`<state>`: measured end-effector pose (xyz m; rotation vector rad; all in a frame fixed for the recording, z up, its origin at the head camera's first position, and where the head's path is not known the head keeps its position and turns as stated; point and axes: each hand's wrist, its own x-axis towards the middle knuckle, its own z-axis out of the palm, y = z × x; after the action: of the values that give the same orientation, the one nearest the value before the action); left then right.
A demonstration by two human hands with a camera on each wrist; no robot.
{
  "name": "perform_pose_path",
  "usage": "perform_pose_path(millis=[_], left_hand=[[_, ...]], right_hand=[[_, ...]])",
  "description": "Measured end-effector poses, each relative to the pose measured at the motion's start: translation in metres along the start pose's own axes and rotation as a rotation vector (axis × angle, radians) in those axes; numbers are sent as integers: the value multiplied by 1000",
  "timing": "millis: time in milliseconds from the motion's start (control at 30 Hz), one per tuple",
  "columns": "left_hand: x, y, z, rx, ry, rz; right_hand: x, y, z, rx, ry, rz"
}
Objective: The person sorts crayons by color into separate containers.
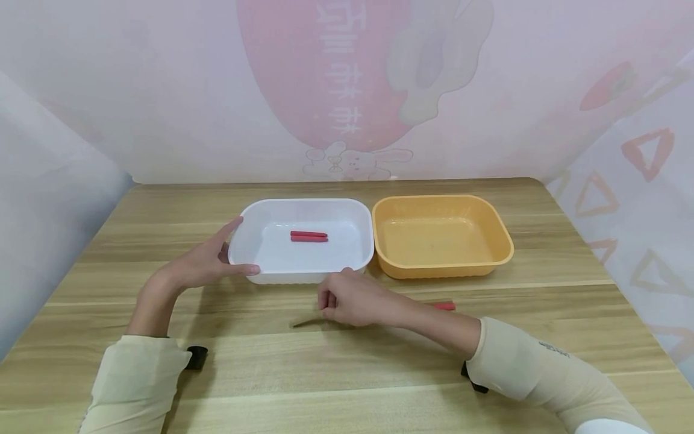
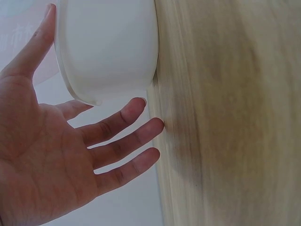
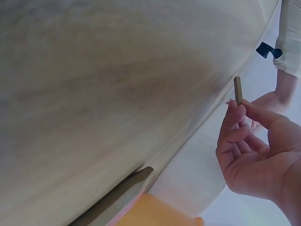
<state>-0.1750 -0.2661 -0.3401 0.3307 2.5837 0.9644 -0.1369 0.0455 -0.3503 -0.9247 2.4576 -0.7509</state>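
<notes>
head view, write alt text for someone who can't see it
A right hand pinches a thin brownish stick over a wooden table. The left hand touches the left end of a white tray holding two red sticks, with an orange tray to its right.

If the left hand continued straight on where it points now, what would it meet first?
Most likely the white tray, at its left end: the left hand points toward it, spread beside that end. The palm's exact distance from the wall is unclear.

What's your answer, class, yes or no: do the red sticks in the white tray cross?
No, the head view shows the two red sticks side by side in the white tray.
</notes>
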Motion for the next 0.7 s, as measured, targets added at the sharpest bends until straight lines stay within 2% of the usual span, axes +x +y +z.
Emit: perform_pose_path(millis=[167, 500, 700], left_hand=[[0, 0, 0, -4, -1, 0], [-1, 1, 0, -8, 3, 3], [0, 0, 0, -25, -1, 10]], right_hand=[[-2, 0, -5, 41, 30, -9], [-3, 6, -24, 325, 13, -113], [-6, 5, -36, 433, 23, -108]])
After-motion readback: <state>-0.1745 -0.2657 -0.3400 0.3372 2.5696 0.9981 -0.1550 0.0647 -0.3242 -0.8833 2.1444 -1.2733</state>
